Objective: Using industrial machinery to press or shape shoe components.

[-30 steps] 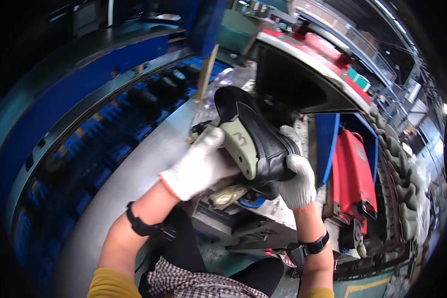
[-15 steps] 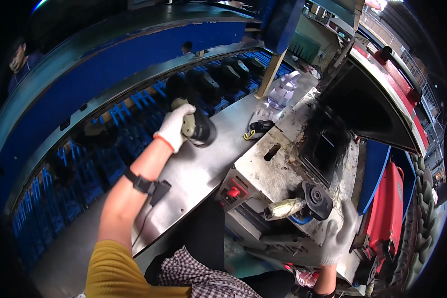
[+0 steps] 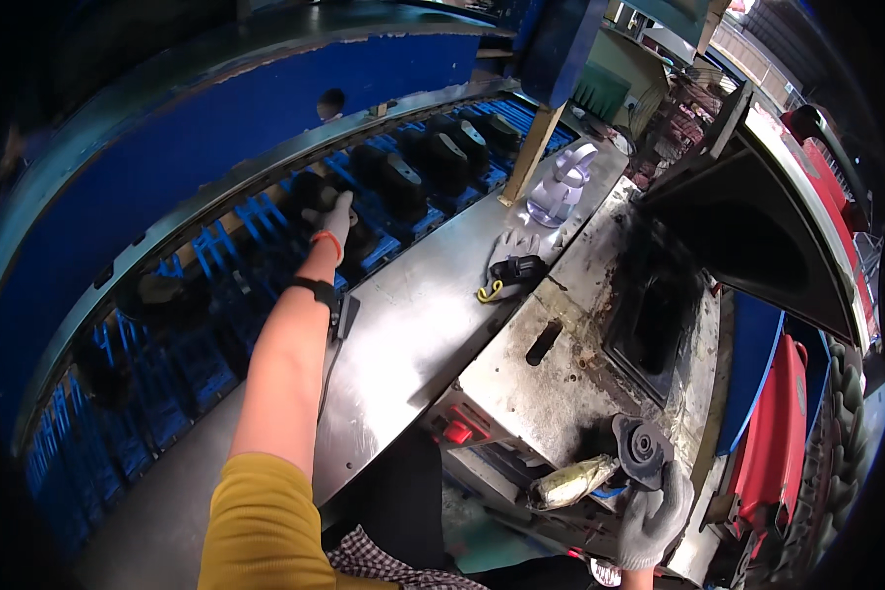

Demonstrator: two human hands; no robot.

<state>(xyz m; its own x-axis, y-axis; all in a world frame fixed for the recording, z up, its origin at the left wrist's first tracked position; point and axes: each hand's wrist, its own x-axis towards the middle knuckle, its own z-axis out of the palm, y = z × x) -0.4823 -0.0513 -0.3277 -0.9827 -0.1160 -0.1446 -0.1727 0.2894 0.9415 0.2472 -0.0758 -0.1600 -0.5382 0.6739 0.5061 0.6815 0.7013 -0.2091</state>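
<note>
My left hand (image 3: 332, 218), in a white glove with an orange cuff, reaches onto a bed of blue strips. Its fingers grip a dark, shoe-shaped piece (image 3: 360, 240), mostly in shadow and partly covered by the hand. Several similar dark pieces, such as one with a pale top (image 3: 403, 169), lie in a row farther along. At the lower right, my gloved right hand (image 3: 656, 516) closes around the lower edge of a black part with a ringed disc (image 3: 643, 447). Beside that part, a tape-wrapped handle (image 3: 572, 483) points left; some right fingertips are hidden.
A metal ledge (image 3: 393, 324) borders the blue bed. On it are a clear bottle (image 3: 560, 187) and a loose glove with a black item (image 3: 517, 267). The stained machine top (image 3: 511, 369) has a red switch (image 3: 457, 431) and a raised black lid (image 3: 757, 216).
My left hand has carried the dark piece from above the metal ledge away onto the blue bed. My right hand, open before, has moved in and closed on the black ringed part.
</note>
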